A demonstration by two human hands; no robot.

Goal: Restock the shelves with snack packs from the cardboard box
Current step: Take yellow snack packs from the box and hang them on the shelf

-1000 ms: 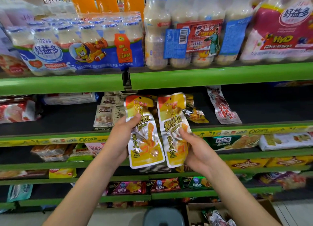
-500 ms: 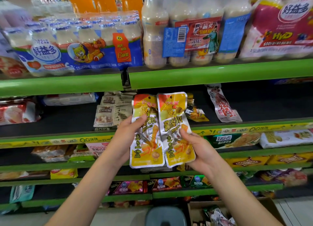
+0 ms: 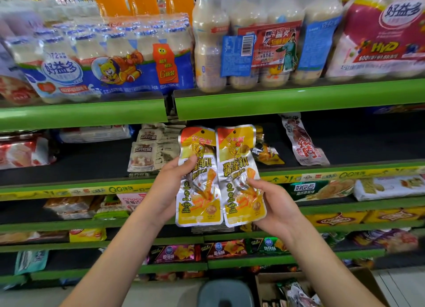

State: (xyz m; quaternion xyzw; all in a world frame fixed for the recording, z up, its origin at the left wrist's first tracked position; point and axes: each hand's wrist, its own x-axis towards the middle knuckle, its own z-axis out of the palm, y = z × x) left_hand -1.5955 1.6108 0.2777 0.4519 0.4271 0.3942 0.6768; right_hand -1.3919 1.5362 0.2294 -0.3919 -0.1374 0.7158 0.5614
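Note:
I hold two yellow-and-silver snack packs side by side, upright, in front of the second green shelf (image 3: 322, 168). My left hand (image 3: 167, 187) grips the left pack (image 3: 197, 191) with the thumb across its front. My right hand (image 3: 273, 205) pinches the right pack (image 3: 239, 168) at its lower right edge. The two packs touch along their inner edges. The cardboard box (image 3: 266, 283) sits on the floor at the bottom right, with several packs inside.
On the shelf behind the packs lie beige nut packs (image 3: 151, 155), more yellow packs (image 3: 266, 152) and a red-and-white pack (image 3: 303, 143). Bottled drink multipacks (image 3: 110, 63) fill the top shelf. Lower shelves carry biscuits and chips. A grey stool (image 3: 225, 293) stands below me.
The two packs have been brought closer together and now stand parallel, edges touching. Both hands have shifted slightly up and to the right with them.

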